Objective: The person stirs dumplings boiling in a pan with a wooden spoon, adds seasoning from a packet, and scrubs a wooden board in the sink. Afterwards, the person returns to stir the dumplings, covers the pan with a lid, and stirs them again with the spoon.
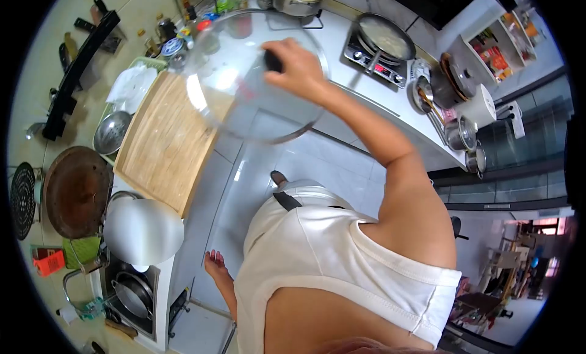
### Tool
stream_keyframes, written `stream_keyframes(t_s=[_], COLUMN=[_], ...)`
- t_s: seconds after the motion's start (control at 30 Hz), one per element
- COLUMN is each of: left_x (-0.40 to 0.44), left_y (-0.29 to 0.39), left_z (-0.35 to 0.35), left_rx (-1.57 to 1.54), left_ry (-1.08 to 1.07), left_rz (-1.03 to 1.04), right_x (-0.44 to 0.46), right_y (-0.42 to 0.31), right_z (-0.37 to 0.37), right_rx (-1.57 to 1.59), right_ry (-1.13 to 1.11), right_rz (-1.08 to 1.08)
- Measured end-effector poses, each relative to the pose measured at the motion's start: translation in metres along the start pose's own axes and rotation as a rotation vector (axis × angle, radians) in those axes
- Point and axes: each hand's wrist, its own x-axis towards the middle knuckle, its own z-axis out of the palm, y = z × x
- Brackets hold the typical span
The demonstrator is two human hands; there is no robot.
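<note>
My right hand (294,70) is closed around the black knob of a large glass lid (213,103). The lid is held up in the air, tilted, over the front of the counter and the edge of a wooden cutting board (168,140). Through its clear glass, bottles and the white worktop show. My left hand (216,264) hangs low at my side, fingers loosely apart, holding nothing. Closest to it is the cabinet side below the sink.
A pan of pale food (387,36) sits on a portable cooktop (373,64). A pot (299,1) stands at the back. Left are a metal colander (112,133), a sink (135,296) with pans, and a knife rack (79,67). Lidded pots (453,82) stand right.
</note>
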Motion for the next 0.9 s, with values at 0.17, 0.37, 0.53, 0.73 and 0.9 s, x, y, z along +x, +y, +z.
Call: stream_keyframes(t_s=[0.17, 0.37, 0.53, 0.73, 0.9], left_x=[-0.011, -0.014, -0.039, -0.106, -0.147], left_y=[-0.017, -0.033, -0.074, -0.114, -0.136], left_z=[0.045, 0.118, 0.187, 0.260, 0.262], left_rx=[0.083, 0.076, 0.059, 0.129, 0.185], left_ry=[-0.010, -0.027, 0.035, 0.053, 0.068], left_rz=[-0.007, 0.062, 0.083, 0.106, 0.122], right_x=[-0.032, -0.041, -0.012, 0.016, 0.021], right_y=[0.149, 0.354, 0.483, 0.587, 0.628], right_z=[-0.093, -0.157, -0.173, -0.157, -0.143], right_rx=[-0.249, -0.455, -0.489, -0.499, -0.485], right_ry=[0.105, 0.166, 0.011, -0.136, -0.219], right_rz=[0.348, 0.559, 0.736, 0.763, 0.748])
